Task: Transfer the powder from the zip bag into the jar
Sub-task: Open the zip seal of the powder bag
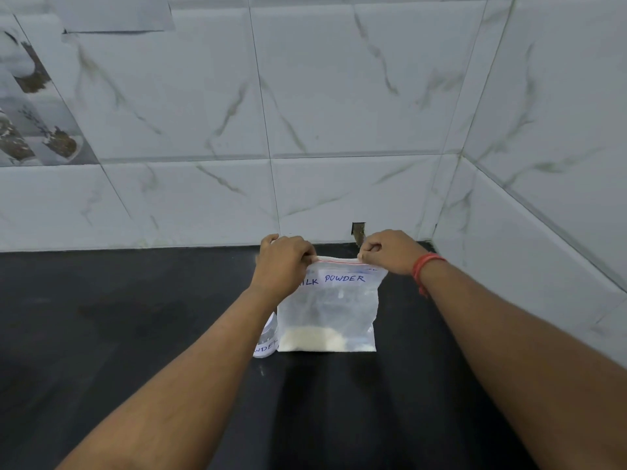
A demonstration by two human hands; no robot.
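Note:
A clear zip bag (330,310) labelled "MILK POWDER" stands upright on the black counter, with a low heap of whitish powder (314,339) at its bottom. My left hand (283,262) pinches the bag's top left corner at the red zip strip. My right hand (390,251) pinches the top right corner. A clear jar (266,340) with a handwritten label stands just left of the bag, mostly hidden behind my left forearm and the bag's edge.
The black counter (135,317) runs back to a white marble-tiled wall (305,130), with a second tiled wall closing the corner on the right. A small hole (358,232) shows in the wall just behind the bag.

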